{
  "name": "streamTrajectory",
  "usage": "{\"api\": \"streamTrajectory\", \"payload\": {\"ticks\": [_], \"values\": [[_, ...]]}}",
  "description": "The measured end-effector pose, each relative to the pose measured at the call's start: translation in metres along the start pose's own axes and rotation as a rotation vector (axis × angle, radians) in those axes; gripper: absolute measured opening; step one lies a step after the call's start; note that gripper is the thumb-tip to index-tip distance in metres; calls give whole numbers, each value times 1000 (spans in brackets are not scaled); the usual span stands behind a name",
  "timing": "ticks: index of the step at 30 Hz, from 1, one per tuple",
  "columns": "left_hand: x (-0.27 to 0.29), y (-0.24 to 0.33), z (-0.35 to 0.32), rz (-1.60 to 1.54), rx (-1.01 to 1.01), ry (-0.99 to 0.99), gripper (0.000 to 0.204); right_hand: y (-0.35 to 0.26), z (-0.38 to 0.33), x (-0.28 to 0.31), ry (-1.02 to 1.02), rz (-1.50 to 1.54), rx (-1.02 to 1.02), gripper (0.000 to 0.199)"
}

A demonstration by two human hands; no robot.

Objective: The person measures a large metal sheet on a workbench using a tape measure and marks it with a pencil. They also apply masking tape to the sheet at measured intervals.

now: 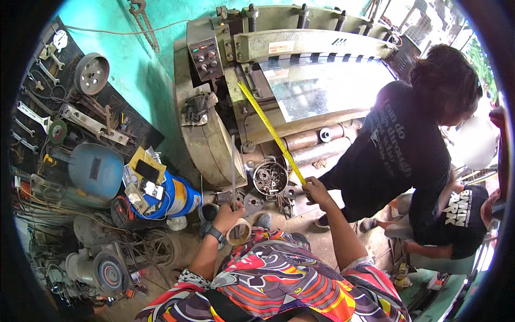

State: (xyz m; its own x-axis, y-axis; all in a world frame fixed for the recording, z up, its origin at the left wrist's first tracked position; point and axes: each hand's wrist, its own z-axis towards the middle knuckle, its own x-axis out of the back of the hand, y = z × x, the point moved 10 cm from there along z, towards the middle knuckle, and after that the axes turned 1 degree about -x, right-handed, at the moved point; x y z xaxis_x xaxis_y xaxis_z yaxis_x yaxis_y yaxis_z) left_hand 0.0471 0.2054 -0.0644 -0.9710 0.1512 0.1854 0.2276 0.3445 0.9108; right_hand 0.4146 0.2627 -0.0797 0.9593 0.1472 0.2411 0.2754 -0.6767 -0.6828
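My right hand [319, 193] is closed around the near end of a tape measure. Its yellow blade [268, 126] runs out up and to the left, with the far end over the edge of a large metal-cutting machine [322, 44]. In my left hand [228, 217], which wears a watch, a thin grey metal strip [233, 166] points upward. A shiny metal sheet [322, 88] lies on the machine's bed, beyond the tape blade. Below the blade stands a round pot [270, 180] full of small metal pieces.
A person in a black shirt [397, 150] stands close on my right; another [466, 220] is low behind them. At left are a blue drum [182, 196] with a phone [147, 170] on top, a blue welding mask [96, 170] and wall-hung wrenches [35, 115]. A grinder [110, 271] sits lower left.
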Motion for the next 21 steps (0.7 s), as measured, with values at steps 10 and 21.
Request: {"api": "streamTrajectory", "payload": {"ticks": [10,21], "values": [[-2,3,12,-103,142,29,10,-15,84,38,46,-122,264,22],[-7,18,21,-42,191,7,12,-59,135,126,250,-386,242,28]]}}
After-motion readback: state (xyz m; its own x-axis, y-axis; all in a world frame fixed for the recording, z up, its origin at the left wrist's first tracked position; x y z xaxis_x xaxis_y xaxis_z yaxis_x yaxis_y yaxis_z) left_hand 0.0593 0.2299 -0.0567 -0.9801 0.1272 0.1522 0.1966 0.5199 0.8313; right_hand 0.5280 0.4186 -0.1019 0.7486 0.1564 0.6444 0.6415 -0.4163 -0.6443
